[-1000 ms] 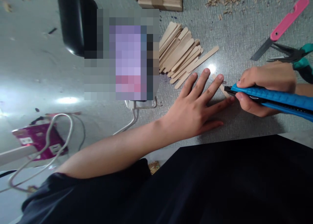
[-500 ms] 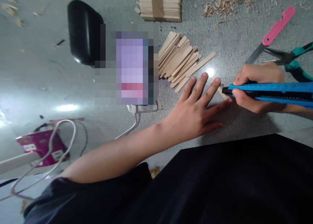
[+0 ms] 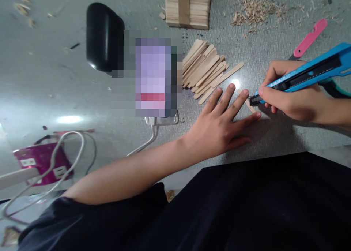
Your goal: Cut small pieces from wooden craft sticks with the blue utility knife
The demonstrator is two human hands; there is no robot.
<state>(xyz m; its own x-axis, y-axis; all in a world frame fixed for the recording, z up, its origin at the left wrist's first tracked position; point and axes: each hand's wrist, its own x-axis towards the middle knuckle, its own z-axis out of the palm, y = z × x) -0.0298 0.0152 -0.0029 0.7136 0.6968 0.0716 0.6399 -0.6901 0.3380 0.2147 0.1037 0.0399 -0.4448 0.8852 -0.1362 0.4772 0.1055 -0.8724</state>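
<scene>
My left hand (image 3: 222,117) lies spread on the grey table, its fingertips at a single wooden craft stick (image 3: 249,105). Part of that stick is hidden under the fingers. In my right hand (image 3: 287,93) is a blue utility knife (image 3: 309,72), held tilted, with its black tip against the stick between my left index finger and thumb side. The blade itself is too small to make out. Just beyond my left fingertips a fanned pile of craft sticks (image 3: 205,68) lies on the table.
A banded bundle of craft sticks (image 3: 197,9) sits at the back, beside wood shavings (image 3: 257,11). A pink-handled folding saw or knife (image 3: 311,38) and teal-handled pliers (image 3: 336,88) lie right. Left are a black case (image 3: 102,37), a blurred-out device (image 3: 152,75) and a white cable (image 3: 82,145).
My right hand has turned the utility knife so its back end points further up and away. My left hand stays on the stick. The view has shifted slightly.
</scene>
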